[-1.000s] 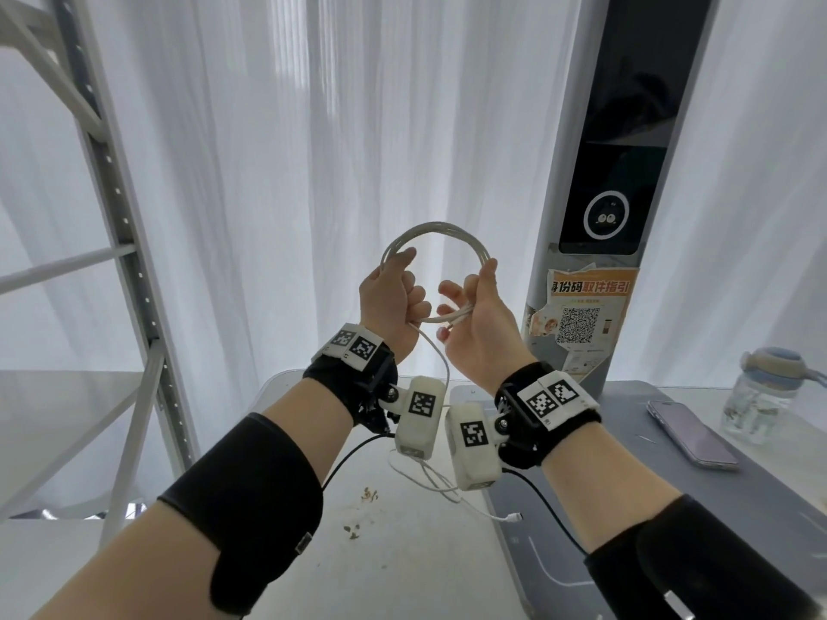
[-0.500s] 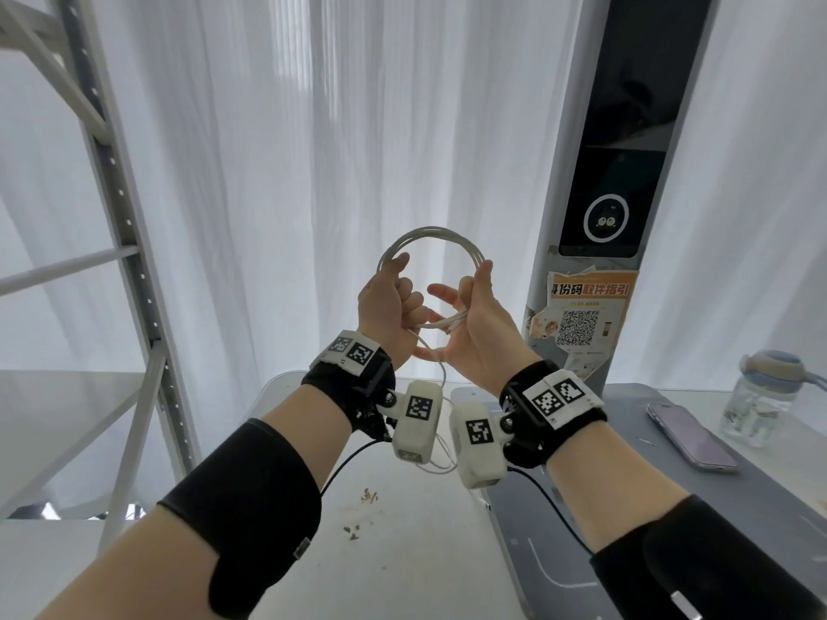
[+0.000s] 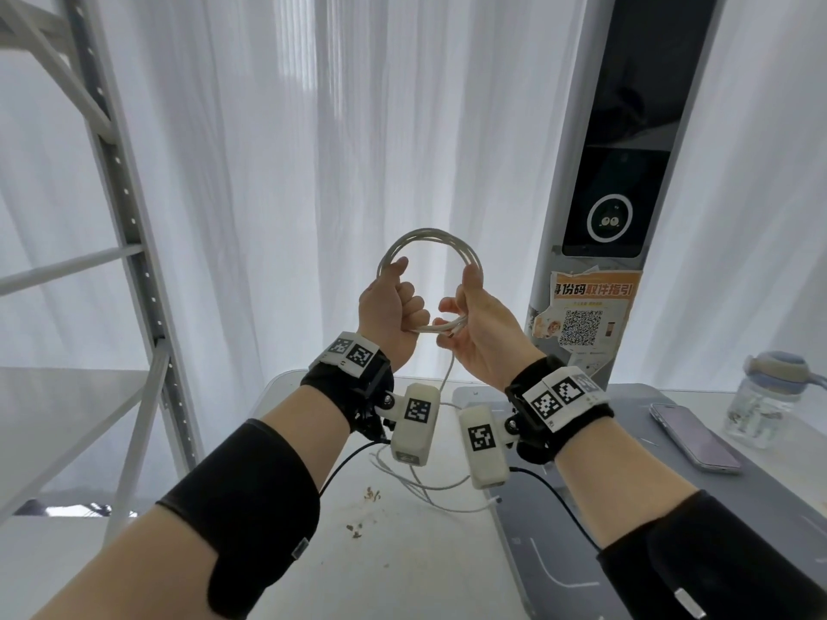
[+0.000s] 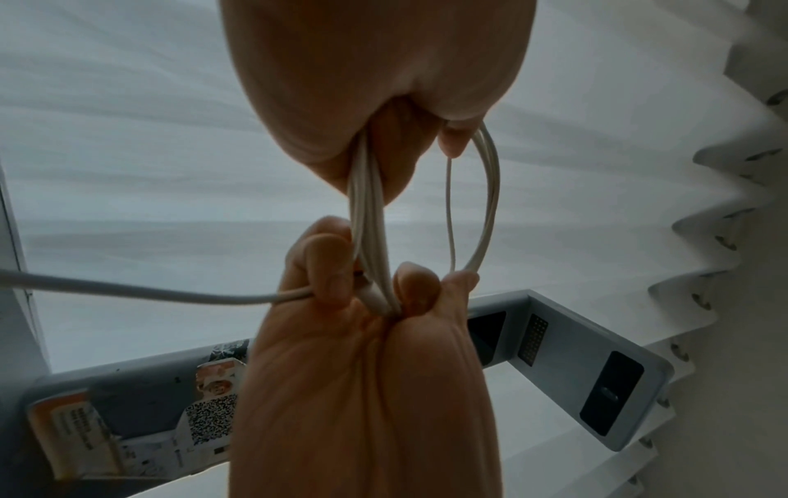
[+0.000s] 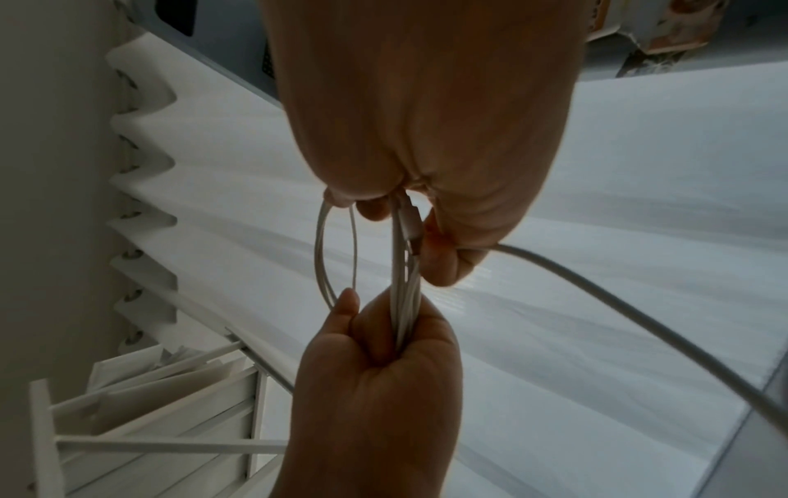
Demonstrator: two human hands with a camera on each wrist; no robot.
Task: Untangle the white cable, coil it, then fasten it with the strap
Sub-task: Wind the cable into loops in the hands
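Nearest, the loose tail of the white cable [image 3: 425,485] sprawls on the white table [image 3: 402,575], by some crumbs [image 3: 371,494] at 7 o'clock of it. Up it climbs to the coil, held in the air: left hand [image 3: 389,315] clenched around the bundled loops at 8 o'clock, right hand [image 3: 479,328] gripping them at 4 o'clock, thumb on the ring. Off at 3 o'clock, a phone [image 3: 693,440] lies on the grey mat [image 3: 626,507], a water bottle [image 3: 765,400] beyond. Behind everything: a kiosk pillar [image 3: 617,194], white curtains [image 3: 313,172], a metal rack [image 3: 112,172] at 9 o'clock.
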